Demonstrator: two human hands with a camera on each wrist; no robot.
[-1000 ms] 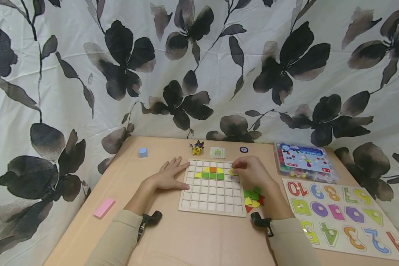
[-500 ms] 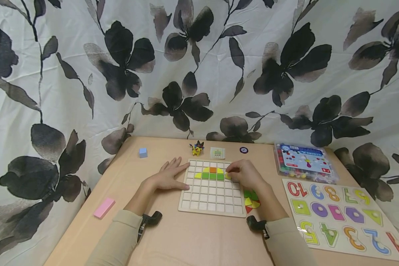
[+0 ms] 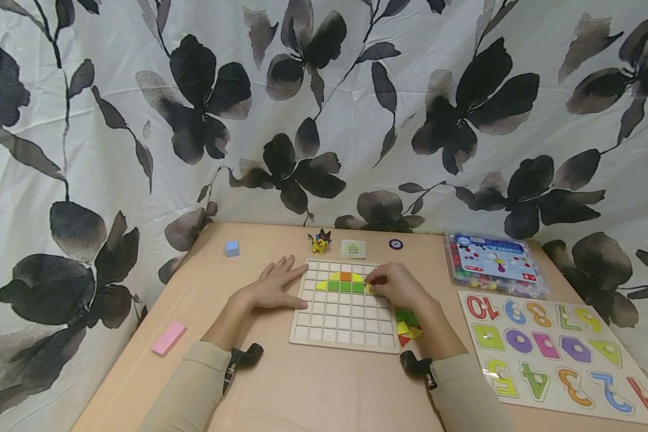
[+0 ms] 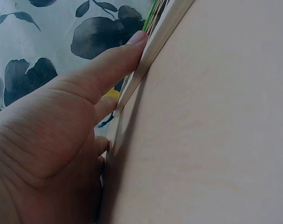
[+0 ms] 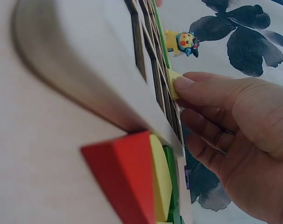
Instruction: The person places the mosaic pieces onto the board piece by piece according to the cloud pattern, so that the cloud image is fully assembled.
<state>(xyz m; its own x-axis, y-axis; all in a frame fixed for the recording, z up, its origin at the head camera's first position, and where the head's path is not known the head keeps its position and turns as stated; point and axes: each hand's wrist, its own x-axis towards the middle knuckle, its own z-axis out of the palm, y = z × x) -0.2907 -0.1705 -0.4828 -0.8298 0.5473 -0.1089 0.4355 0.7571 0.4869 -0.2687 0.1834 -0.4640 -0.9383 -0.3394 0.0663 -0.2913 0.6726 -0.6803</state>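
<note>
A pale gridded board (image 3: pixel 335 334) lies on the table between the two hands. On it, green squares (image 3: pixel 345 287) form a row, with an orange square (image 3: pixel 346 276) and yellow pieces above and beside them. The left hand (image 3: pixel 270 289) rests with spread, straight fingers at the board's left edge; its thumb (image 4: pixel 118 63) touches the rim in the left wrist view. At the right end of the green row, the right hand (image 3: pixel 401 285) pinches a small yellow piece (image 5: pixel 174 84) against the board. Fingers partly cover that piece, so its full outline cannot be made out.
Loose green, yellow and red pieces (image 3: pixel 404 340) lie by the board's right edge. Behind it stand a small yellow figurine (image 3: pixel 320 241), a pattern card (image 3: pixel 353 248) and a round disc (image 3: pixel 396 244). A bead box (image 3: pixel 494 264) and number puzzle (image 3: pixel 551 354) are right; blue (image 3: pixel 232 248) and pink blocks (image 3: pixel 169 338) left.
The right hand has moved left with the yellow piece, from the board's right side to the end of the green row, and then stayed there. The left hand has kept its place.
</note>
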